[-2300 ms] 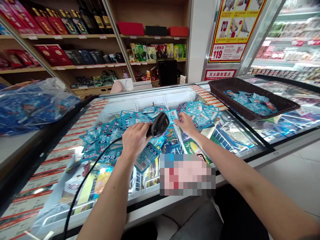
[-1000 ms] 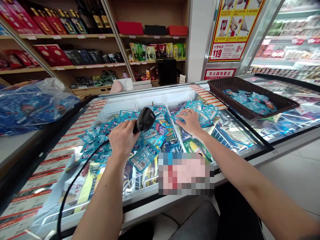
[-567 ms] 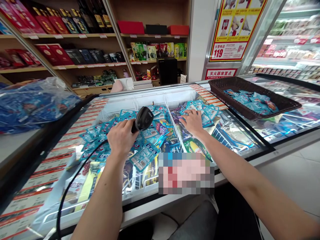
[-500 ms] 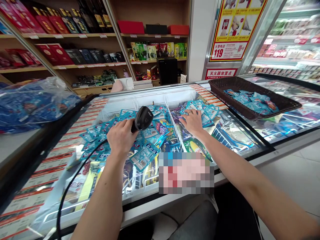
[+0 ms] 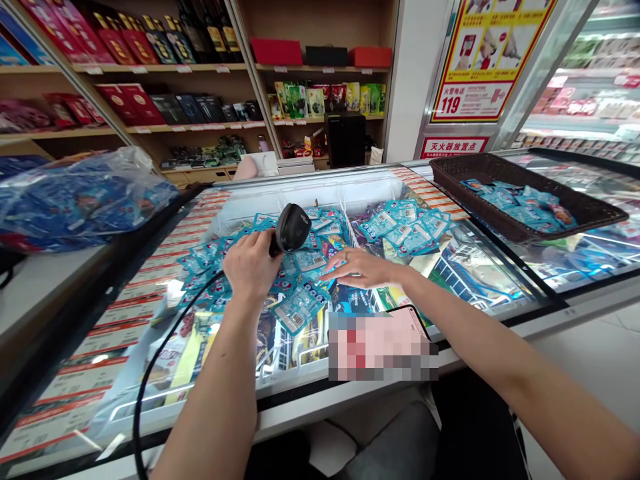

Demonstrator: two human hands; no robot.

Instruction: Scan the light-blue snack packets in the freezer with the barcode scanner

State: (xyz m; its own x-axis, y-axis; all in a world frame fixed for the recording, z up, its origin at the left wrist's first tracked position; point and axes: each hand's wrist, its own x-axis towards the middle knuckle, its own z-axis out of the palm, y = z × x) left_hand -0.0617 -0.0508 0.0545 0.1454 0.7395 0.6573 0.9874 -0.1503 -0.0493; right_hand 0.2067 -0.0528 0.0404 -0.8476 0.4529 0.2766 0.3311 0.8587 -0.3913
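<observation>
The rounded black scanner [image 5: 293, 227] is partly hidden by the clasping left hand [image 5: 253, 263]; the right hand [image 5: 361, 268] is held loosely spread beside glossy blue packets [image 5: 300, 307] at the freezer [image 5: 320, 407], contact unclear.

I'm looking at a glass-topped chest freezer [image 5: 290, 418] with a pale frame. On its glass I see blue packets [image 5: 299, 308], spread and overlapping toward the left, plus a smaller cluster of them to the right. A phone [image 5: 407, 323], partly pixelated, lies near the front edge. Farther right I have a dark woven basket [image 5: 593, 201] holding more packets.
</observation>
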